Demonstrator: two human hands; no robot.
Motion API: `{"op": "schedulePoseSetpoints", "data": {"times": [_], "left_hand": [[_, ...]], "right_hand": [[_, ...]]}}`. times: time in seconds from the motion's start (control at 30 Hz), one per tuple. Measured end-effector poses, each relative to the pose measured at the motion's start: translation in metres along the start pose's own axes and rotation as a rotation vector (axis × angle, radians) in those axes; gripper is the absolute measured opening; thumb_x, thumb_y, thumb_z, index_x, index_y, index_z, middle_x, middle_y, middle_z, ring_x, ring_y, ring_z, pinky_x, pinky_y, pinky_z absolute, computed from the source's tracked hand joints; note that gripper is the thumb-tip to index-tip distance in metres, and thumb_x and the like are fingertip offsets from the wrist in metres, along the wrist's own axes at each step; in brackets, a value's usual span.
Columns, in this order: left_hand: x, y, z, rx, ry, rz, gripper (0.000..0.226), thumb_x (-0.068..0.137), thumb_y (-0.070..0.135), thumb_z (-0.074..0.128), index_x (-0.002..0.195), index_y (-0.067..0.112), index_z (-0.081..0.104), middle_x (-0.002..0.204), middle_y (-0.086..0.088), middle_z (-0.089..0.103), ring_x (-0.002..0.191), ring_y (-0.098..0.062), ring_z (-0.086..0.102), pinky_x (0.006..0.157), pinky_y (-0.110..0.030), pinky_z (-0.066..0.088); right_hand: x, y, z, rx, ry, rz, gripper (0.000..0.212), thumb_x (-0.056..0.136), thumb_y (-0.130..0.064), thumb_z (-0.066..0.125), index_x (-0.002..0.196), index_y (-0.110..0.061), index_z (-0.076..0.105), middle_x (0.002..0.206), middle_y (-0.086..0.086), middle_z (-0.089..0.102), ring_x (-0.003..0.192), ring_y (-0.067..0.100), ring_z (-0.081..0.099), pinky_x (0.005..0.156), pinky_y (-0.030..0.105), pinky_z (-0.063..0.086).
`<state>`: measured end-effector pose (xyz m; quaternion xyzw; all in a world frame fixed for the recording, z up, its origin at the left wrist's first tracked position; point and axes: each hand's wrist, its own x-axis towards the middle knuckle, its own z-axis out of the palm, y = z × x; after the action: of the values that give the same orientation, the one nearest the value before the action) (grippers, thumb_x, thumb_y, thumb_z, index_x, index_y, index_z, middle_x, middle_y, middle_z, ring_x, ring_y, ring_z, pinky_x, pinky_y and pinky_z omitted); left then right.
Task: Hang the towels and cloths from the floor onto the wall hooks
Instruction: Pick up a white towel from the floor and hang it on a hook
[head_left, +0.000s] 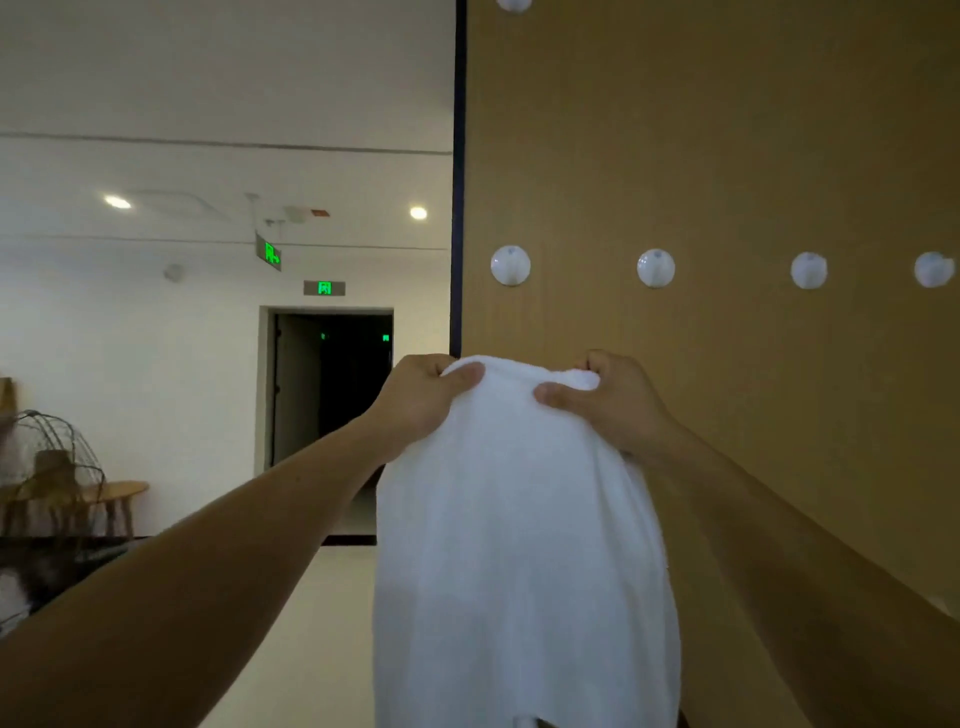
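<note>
Below the leftmost hook, at six o'clock, left hand and right hand clench the white towel, whose bunched top edge may slide off that small knob

A tan wooden panel is filling the right side. White walls are surrounding a dark doorway, ceiling lights are glowing, and a wooden table is standing far left.

A: Where are the arms?
B: Both bare arms reach up and far out. The left hand and right hand are close together.
A: What are the hands doing?
B: Each one pinches cloth, thumb in front, fingers curled behind
</note>
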<state>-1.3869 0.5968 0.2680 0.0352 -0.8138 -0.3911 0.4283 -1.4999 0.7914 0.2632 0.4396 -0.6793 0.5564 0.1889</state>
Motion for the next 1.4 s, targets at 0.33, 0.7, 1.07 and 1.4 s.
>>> {"op": "schedulePoseSetpoints", "data": {"times": [0.33, 0.7, 1.07, 1.4], "left_hand": [[0.102, 0.034, 0.009, 0.261, 0.359, 0.319, 0.015, 0.091, 0.031, 0.057, 0.080, 0.021, 0.059, 0.071, 0.010, 0.057, 0.066, -0.007, 0.051, 0.056, -0.024, 0.035], [0.171, 0.052, 0.001, 0.547, 0.468, 0.287, 0.025, 0.088, 0.041, 0.053, 0.070, 0.025, 0.047, 0.065, 0.009, 0.046, 0.065, -0.016, 0.047, 0.053, -0.025, 0.029], [0.146, 0.051, -0.005, 0.233, 0.007, -0.210, 0.024, 0.074, 0.036, 0.072, 0.069, 0.014, 0.063, 0.065, 0.002, 0.062, 0.054, -0.011, 0.057, 0.047, -0.020, 0.041], [0.130, 0.039, 0.017, 1.098, 0.399, 0.825, 0.022, 0.085, 0.022, 0.062, 0.100, 0.007, 0.059, 0.095, -0.014, 0.059, 0.083, -0.030, 0.053, 0.065, -0.037, 0.035]], "right_hand": [[0.110, -0.010, -0.005, 0.439, 0.080, 0.084, 0.030, 0.073, -0.026, 0.082, 0.082, -0.013, 0.056, 0.080, 0.005, 0.068, 0.066, 0.016, 0.064, 0.061, 0.033, 0.054], [0.192, -0.025, 0.007, 0.030, 0.409, -0.048, 0.029, 0.070, -0.040, 0.074, 0.085, -0.024, 0.057, 0.091, -0.003, 0.065, 0.085, 0.019, 0.064, 0.075, 0.037, 0.055], [0.163, -0.019, 0.007, -0.098, 0.172, 0.143, 0.028, 0.065, -0.038, 0.073, 0.065, -0.016, 0.055, 0.067, 0.000, 0.059, 0.065, 0.022, 0.060, 0.057, 0.030, 0.043], [0.137, -0.006, 0.038, -0.468, 0.250, -0.390, 0.023, 0.093, -0.016, 0.047, 0.098, -0.011, 0.069, 0.091, 0.004, 0.063, 0.084, 0.017, 0.057, 0.072, 0.029, 0.043]]}}
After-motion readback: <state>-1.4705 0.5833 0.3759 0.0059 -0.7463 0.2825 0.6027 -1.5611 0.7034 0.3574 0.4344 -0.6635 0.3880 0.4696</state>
